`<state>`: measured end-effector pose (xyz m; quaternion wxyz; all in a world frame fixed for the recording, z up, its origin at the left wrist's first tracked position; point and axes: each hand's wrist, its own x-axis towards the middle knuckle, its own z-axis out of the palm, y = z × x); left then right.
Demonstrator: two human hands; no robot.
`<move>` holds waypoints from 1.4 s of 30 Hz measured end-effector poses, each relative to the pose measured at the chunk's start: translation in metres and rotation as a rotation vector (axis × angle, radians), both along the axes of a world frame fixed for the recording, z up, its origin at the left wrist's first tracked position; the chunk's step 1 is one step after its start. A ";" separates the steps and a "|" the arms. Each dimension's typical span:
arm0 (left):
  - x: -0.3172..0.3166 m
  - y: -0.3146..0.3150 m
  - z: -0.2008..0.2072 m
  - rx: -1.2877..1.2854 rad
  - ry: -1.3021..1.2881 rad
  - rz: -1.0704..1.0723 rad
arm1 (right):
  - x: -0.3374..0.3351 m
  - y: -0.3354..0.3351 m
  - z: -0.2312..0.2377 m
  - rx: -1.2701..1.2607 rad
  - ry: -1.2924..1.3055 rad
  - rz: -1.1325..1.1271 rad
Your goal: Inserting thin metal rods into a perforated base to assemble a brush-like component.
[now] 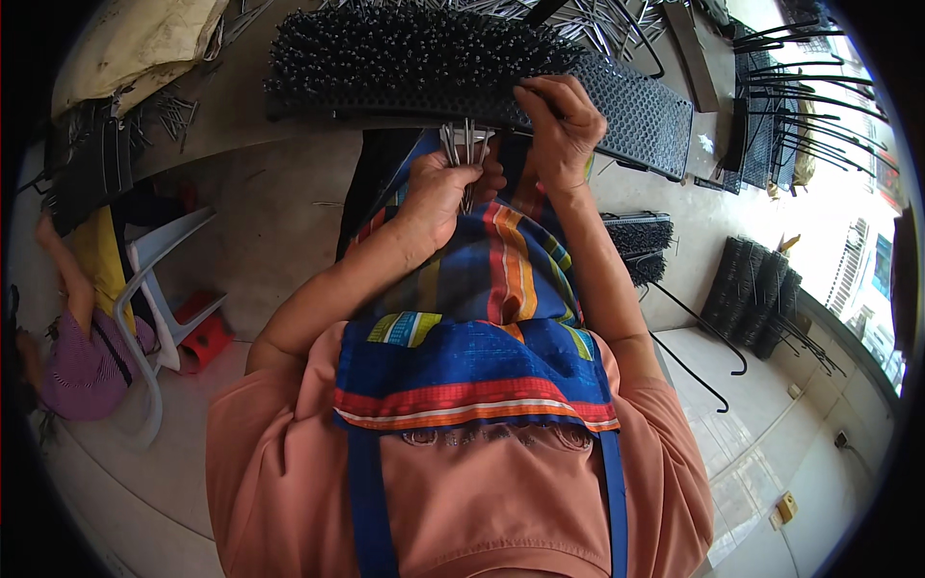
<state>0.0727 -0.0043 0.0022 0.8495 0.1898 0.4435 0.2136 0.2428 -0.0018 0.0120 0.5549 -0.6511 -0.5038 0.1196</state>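
Note:
My left hand (436, 200) is closed around a small bundle of thin metal rods (464, 144), which point up just below the near edge of a long black panel. Bare holes show at the right end of this perforated panel (641, 114). Rows of upright dark pins with shiny tips (405, 60) crowd its left and middle part. My right hand (567, 120) is over the panel's near edge, where the filled rows meet the bare holes. Its thumb and fingers are pinched together; anything between them is too small to make out.
Loose metal rods (617, 27) lie heaped behind the panel. A pale sack (135, 53) sits at the far left. Black hooked panels (761, 116) and dark bristly bundles (747, 294) stand at the right. Another person in purple (92, 361) is beside a grey chair (145, 318).

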 end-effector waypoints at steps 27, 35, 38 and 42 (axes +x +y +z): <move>0.006 0.001 0.003 -0.052 -0.007 0.030 | 0.017 -0.012 0.009 -0.007 0.452 -0.124; 0.009 0.000 0.007 0.015 -0.040 -0.041 | 0.019 -0.012 0.011 0.045 0.180 -0.061; 0.010 0.001 0.005 0.033 -0.049 -0.059 | 0.016 -0.013 0.010 0.033 0.236 -0.061; 0.012 0.002 -0.009 -0.088 0.003 -0.064 | 0.013 -0.013 0.005 0.007 0.122 -0.059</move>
